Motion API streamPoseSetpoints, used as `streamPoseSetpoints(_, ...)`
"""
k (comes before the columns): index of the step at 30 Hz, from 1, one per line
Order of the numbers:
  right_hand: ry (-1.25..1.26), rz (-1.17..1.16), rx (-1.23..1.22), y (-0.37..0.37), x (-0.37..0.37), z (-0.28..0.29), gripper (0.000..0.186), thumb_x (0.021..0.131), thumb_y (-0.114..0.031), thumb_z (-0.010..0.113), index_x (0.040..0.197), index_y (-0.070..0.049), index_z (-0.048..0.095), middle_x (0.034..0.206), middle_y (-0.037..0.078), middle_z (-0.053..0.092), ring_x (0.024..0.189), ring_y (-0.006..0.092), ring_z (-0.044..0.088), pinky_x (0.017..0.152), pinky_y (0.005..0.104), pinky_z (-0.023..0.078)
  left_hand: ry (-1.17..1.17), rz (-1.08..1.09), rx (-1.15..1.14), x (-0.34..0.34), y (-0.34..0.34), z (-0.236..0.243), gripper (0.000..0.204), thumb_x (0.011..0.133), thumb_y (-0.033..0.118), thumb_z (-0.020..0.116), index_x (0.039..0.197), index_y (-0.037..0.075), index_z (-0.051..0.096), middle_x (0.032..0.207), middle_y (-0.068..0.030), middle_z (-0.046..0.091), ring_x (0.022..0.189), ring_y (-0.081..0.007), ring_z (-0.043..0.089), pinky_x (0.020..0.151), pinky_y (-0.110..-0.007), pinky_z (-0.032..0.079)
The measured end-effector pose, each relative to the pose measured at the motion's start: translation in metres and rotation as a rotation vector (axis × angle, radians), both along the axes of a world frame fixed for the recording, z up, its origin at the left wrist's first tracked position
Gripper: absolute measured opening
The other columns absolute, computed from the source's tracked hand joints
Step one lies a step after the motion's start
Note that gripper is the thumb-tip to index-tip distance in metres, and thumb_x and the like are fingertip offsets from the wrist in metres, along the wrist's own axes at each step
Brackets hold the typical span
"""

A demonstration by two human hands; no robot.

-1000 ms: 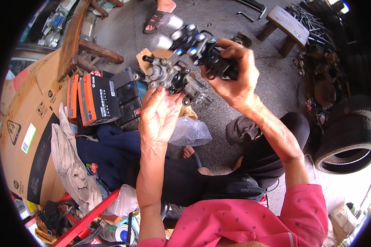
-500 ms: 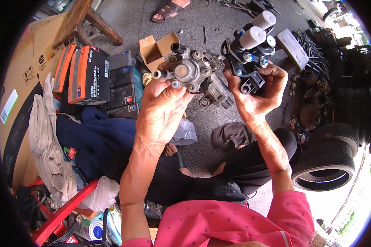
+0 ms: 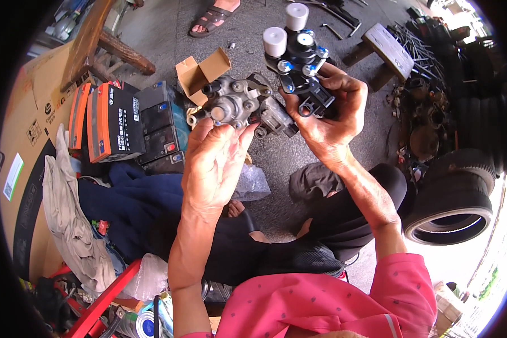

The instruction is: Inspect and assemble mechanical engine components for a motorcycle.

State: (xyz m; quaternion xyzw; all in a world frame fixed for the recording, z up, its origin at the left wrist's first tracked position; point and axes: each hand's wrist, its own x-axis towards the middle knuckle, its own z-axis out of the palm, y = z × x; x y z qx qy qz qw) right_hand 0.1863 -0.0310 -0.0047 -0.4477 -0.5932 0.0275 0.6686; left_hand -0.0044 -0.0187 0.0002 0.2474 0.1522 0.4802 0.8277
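My left hand (image 3: 211, 160) is closed around a worn grey cast-metal part with pipe stubs (image 3: 238, 106). Its round raised centre and several screws face up, and a boxy grey section juts from its right side. In my right hand (image 3: 338, 121) is a black part with white caps (image 3: 301, 59), tilted with its two tall caps pointing away from me. Shiny bolts ring its body, and a black socket-like end sits between thumb and fingers. The two parts are held side by side, close together; whether they touch, I cannot tell.
An open small cardboard box (image 3: 200, 76) stands on the floor behind the grey part. Batteries (image 3: 115, 121) are at the left, beside a large carton. Right are a low wooden stool (image 3: 388, 50), metal scraps and stacked tyres (image 3: 448, 225). A sandalled foot (image 3: 214, 19) is at the far side.
Both hands have shifted left with their parts. The black part has turned, its white caps now pointing farther away, and it sits nearer the grey part. The grey part has tilted.
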Motion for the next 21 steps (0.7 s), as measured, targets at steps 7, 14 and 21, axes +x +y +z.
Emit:
streamPoseSetpoints(7, -0.032, -0.088, -0.021, 0.007, 0.012, -0.018, 0.05, 0.066, -0.008, 0.081, 0.096, -0.001, 0.041, 0.102, 0.018, 0.06, 0.083, 0.0168, 0.063, 0.069, 0.0272, 0.054, -0.031, -0.104, -0.318, 0.019, 0.002, 0.001, 0.03, 0.095, 0.011, 0.042, 0.125, 0.009, 0.047, 0.128, -0.0108, 0.048, 0.118, -0.0279, 0.046, 0.104, -0.054, 0.034)
streamPoseSetpoints(14, 0.03, -0.062, -0.025, 0.009, 0.011, -0.02, 0.05, 0.066, -0.008, 0.081, 0.095, -0.001, 0.041, 0.102, 0.017, 0.06, 0.083, 0.0162, 0.063, 0.069, 0.0268, 0.054, -0.043, -0.125, -0.194, 0.022, 0.001, 0.006, 0.031, 0.094, 0.011, 0.046, 0.125, 0.01, 0.046, 0.128, -0.0098, 0.047, 0.119, -0.0297, 0.045, 0.099, -0.063, 0.036)
streamPoseSetpoints(21, -0.024, -0.036, 0.036, 0.008, 0.015, -0.014, 0.05, 0.069, -0.007, 0.079, 0.099, -0.001, 0.039, 0.104, 0.021, 0.059, 0.087, 0.0181, 0.062, 0.07, 0.0267, 0.053, 0.028, -0.11, 0.155, 0.022, -0.002, 0.009, 0.039, 0.091, 0.017, 0.055, 0.129, 0.011, 0.045, 0.125, -0.0077, 0.052, 0.115, -0.0248, 0.05, 0.099, -0.066, 0.031)
